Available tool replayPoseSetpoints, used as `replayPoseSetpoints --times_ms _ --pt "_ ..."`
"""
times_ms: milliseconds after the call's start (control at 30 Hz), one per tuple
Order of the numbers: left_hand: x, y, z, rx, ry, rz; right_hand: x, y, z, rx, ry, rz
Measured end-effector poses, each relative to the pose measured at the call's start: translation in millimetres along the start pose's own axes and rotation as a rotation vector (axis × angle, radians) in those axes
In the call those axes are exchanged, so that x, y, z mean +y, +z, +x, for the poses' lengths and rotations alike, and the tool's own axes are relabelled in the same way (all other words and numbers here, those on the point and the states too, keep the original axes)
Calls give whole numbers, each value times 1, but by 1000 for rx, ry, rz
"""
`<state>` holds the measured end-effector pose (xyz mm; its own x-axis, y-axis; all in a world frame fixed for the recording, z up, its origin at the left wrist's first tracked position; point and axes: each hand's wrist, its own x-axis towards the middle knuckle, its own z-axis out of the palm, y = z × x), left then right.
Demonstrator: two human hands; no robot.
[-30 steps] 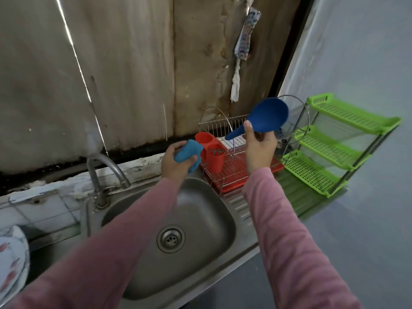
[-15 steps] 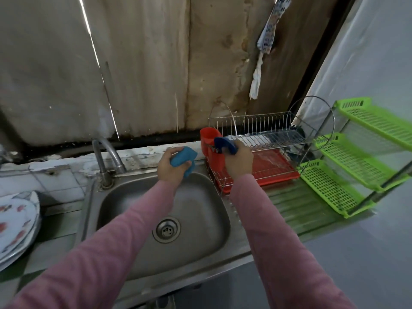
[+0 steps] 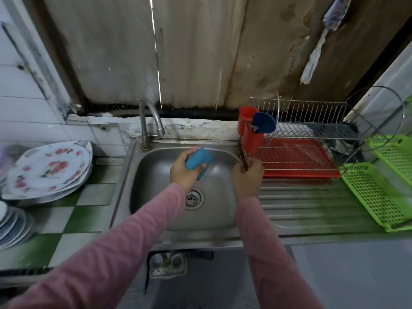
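- A light blue oblong sponge (image 3: 198, 160) is held in the left hand (image 3: 185, 172), with the fingers curled round its lower edge and the thumb laid along its near side.
- The sponge is kept in the air above the round stainless-steel sink (image 3: 219, 210), nearer the basin's back wall than its drain.
- The right hand (image 3: 247, 179) is seen at the front left corner of the chrome wire dish rack (image 3: 312, 108), its fingers loosely curled; whether the wire is pinched or only neared cannot be told.
- A dark blue plastic rice spoon (image 3: 264, 122) is stood bowl-up in the red plastic cutlery cup (image 3: 250, 139), which is hung on the rack's left end.
- A red drip tray (image 3: 296, 157) is laid under the rack.
- A bright green perforated plastic shelf (image 3: 374, 192) is placed just beside the rack, on the right.
- White plates with red flowers (image 3: 49, 166) are stacked on the green-and-white tiled table (image 3: 73, 215), left of the sink.
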<state>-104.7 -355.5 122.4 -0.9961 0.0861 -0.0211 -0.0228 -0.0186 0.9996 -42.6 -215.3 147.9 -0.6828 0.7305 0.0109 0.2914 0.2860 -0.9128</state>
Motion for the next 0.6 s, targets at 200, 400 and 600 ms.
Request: replayPoseSetpoints --times_ms 200,400,600 --pt "-17 -51 -18 8 -32 -54 14 44 -45 -217 -13 -96" --pt "-28 -160 -44 114 -5 -85 -5 117 -116 -434 -190 -220" --pt "-27 -293 -80 216 -17 -46 -33 193 -212 -625 -301 -213"
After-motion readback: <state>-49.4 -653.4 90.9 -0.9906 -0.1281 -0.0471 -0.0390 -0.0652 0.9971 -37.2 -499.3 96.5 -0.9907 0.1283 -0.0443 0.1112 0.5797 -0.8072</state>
